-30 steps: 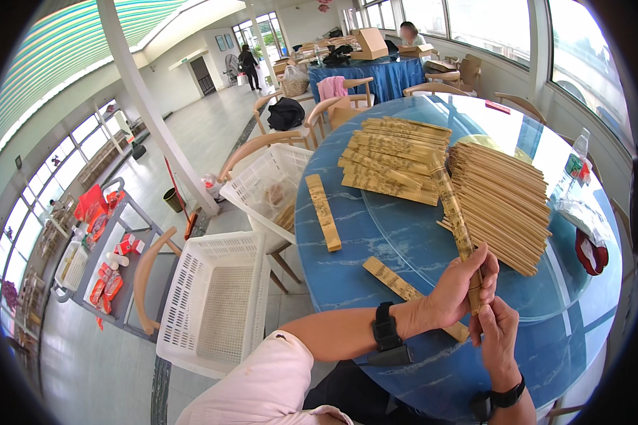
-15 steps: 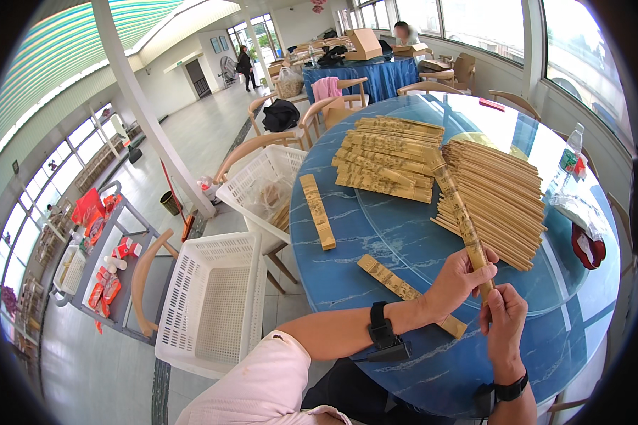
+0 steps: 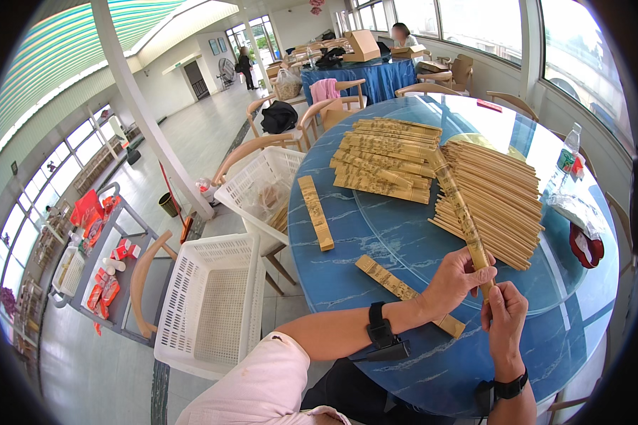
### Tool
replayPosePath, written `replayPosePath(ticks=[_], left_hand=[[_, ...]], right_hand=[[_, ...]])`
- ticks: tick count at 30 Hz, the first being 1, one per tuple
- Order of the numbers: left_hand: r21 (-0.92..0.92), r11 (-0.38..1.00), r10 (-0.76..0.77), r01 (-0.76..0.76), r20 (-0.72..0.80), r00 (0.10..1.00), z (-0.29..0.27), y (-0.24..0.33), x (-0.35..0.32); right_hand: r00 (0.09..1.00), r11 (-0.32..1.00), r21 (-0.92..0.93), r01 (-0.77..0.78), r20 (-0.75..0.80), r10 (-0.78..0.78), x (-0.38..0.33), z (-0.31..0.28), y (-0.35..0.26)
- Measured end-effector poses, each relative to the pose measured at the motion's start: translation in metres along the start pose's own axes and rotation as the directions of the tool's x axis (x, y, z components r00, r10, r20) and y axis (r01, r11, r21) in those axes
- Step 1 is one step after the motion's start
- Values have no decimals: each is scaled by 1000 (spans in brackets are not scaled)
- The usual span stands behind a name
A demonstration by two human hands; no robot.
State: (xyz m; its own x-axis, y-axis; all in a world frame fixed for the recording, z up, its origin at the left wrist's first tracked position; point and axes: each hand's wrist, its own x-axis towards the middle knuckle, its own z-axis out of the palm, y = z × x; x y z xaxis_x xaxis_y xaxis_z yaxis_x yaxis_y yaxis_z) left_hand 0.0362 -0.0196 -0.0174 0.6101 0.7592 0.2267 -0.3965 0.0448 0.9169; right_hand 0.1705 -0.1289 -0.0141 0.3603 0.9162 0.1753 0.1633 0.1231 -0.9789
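Observation:
My left hand is closed round a long gold printed paper chopstick sleeve, which slants up and away over the table. My right hand pinches the same sleeve at its near end; whether sticks are inside cannot be seen. Beyond my hands lies a spread of thin wooden chopsticks. To its left is a pile of flat gold sleeves. One filled-looking sleeve rests near the left table edge, and another gold sleeve runs partly under my left forearm.
The round blue table has a glass turntable. At its right are a plastic bottle and a dark red item in clear plastic. White crates stand on the left, beside a grey cart. Two people are farther back.
Both hands keep the same hold on the sleeve, nearly still. The whole view has shifted very slightly.

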Motion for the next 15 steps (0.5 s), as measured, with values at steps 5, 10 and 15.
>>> replayPosePath(ticks=[5,10,15], left_hand=[[29,1000,-10,10,1,1000,-4,1,1],[25,1000,2,-1,-17,1000,-5,1,1],[9,1000,-8,8,-6,1000,-5,3,1]], right_hand=[[1000,1000,11,24,10,-24,-1,2,0],[1000,1000,-4,20,-9,-20,-1,3,-3],[1000,1000,-13,7,-8,-7,-1,1,-2]])
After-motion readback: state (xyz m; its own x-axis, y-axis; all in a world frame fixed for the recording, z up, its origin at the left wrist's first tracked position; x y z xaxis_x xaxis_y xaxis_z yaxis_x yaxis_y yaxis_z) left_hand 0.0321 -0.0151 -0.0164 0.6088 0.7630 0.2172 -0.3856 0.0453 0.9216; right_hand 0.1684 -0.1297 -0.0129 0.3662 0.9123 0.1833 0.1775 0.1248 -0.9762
